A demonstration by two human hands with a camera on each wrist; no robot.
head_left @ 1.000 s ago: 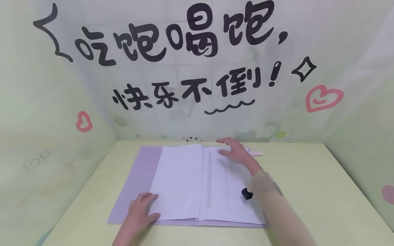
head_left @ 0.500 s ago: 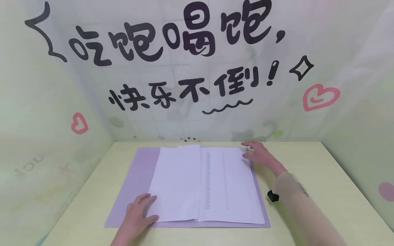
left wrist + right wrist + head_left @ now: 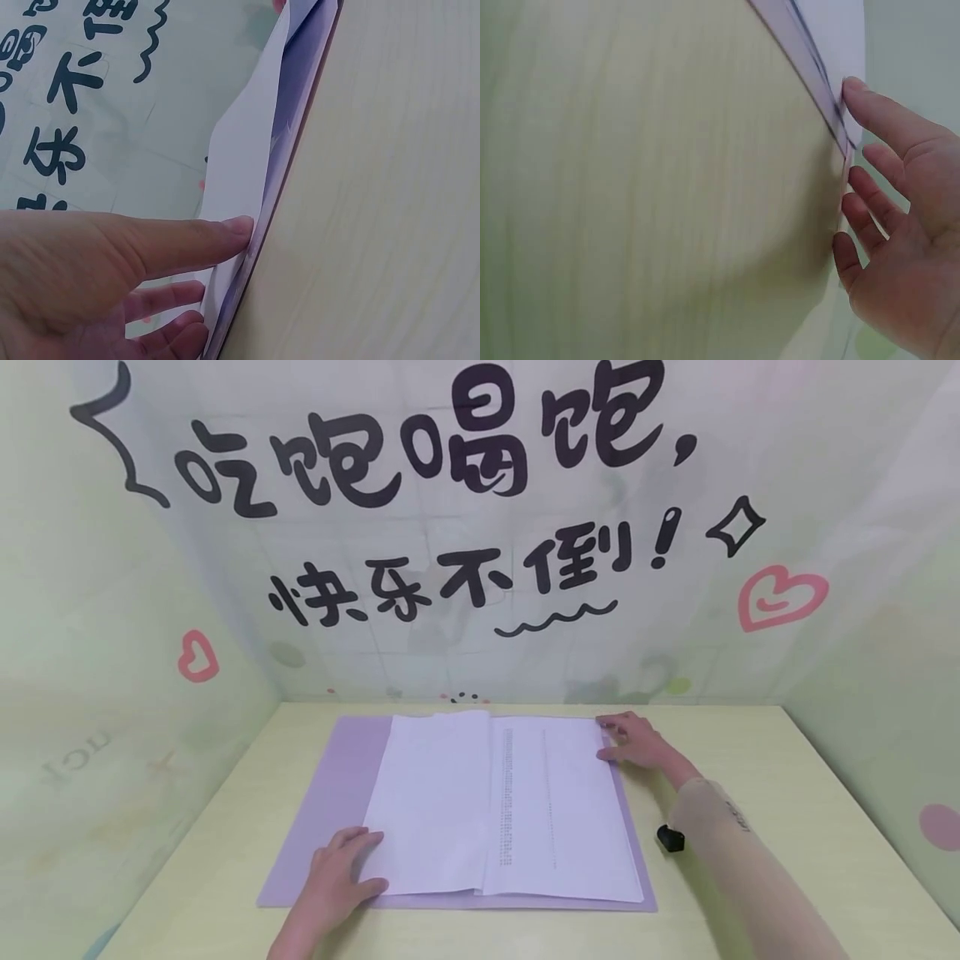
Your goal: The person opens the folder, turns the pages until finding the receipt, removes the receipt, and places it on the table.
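Observation:
A purple folder (image 3: pixel 324 793) lies spread on the table, with white sheets inside. Its left page (image 3: pixel 435 802) is blank, while the right page (image 3: pixel 577 810) carries columns of small print. My left hand (image 3: pixel 333 881) rests on the lower left corner of the blank page; in the left wrist view the thumb (image 3: pixel 236 229) lies on the paper near the folder's edge. At the upper right corner of the printed page is my right hand (image 3: pixel 636 739), fingers loosely bent. The right wrist view shows its thumb (image 3: pixel 859 94) touching the sheet, with the other fingers beside the corner.
The pale wooden table (image 3: pixel 765 793) extends around the folder. Behind it stands a light printed backdrop (image 3: pixel 420 668) with large black characters, and side panels (image 3: pixel 885 718) rise at left and right. A small black object (image 3: pixel 671 838) shows beside the right sleeve (image 3: pixel 742 852).
My right hand has moved right from above the printed page and come down at its upper right corner. A pink tab seen there earlier is now hidden in the head view. The left hand stays put.

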